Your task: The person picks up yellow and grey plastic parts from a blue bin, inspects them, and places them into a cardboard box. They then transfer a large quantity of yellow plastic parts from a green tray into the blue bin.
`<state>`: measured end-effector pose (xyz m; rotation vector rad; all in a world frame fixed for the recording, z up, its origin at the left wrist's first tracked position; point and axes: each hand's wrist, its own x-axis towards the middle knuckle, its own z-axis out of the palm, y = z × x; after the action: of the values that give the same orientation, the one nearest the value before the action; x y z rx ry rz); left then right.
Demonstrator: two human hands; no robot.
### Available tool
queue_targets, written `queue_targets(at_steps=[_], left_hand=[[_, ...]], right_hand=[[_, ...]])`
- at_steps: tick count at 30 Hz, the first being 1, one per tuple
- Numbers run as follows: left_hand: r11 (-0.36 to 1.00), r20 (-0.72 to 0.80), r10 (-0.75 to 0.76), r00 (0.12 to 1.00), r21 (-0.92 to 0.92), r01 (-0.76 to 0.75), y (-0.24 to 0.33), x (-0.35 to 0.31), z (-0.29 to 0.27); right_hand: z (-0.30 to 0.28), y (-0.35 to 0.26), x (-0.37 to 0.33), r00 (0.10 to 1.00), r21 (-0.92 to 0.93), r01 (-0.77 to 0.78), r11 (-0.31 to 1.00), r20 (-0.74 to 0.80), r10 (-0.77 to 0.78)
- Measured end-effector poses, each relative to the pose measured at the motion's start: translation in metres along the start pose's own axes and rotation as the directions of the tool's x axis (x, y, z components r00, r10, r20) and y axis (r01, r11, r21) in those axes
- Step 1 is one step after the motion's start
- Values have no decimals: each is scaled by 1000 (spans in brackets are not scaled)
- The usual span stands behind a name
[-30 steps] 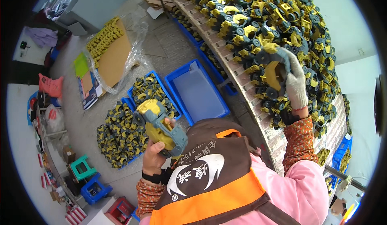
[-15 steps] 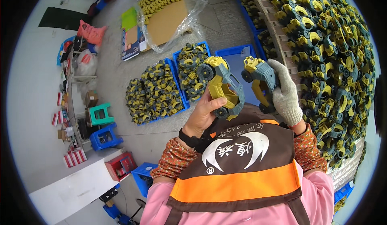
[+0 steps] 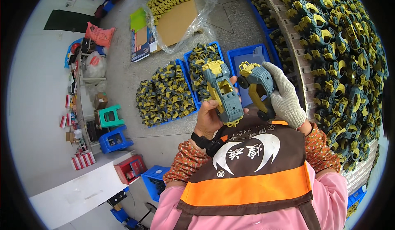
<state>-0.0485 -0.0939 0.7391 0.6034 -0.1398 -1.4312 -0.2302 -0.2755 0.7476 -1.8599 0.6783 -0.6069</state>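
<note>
Yellow and grey in the head view, a toy truck (image 3: 224, 95) is grasped by the bare left hand (image 3: 209, 116) near the centre; just to its right, a second truck (image 3: 263, 81) is held by the gloved right hand (image 3: 288, 100). Similar trucks (image 3: 337, 61) are heaped at upper right.

Looks like matt, hard moulded plastic on the larger toy truck (image 3: 227, 102) at the centre of the frame, and likewise on the smaller toy truck (image 3: 268, 84) right of it. Shows coarse knitted cloth on the glove (image 3: 288, 100), right of centre. Appears smooth, matt and woven on the apron (image 3: 288, 158) at lower centre; looks like soft, gathered cloth on the patterned sleeve (image 3: 185, 162) to its left. Shows smooth plastic on the blue crate (image 3: 247, 50) above centre. Gleams as crumpled clear film (image 3: 207, 7) at upper centre, beside matt cardboard (image 3: 175, 22).
</note>
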Motion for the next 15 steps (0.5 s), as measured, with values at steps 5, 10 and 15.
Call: queue_targets(at_steps=[5, 10, 15], left_hand=[[998, 75, -20, 997, -50, 24, -3, 0, -18], [1000, 35, -6, 999, 12, 5, -6, -1, -9], [995, 32, -6, 999, 99, 3, -7, -2, -9]], right_hand=[[1, -3, -6, 1000, -2, -20, 1000, -24, 20], [3, -2, -13, 998, -47, 17, 999, -61, -20], [4, -9, -17, 993, -98, 11, 995, -113, -22]])
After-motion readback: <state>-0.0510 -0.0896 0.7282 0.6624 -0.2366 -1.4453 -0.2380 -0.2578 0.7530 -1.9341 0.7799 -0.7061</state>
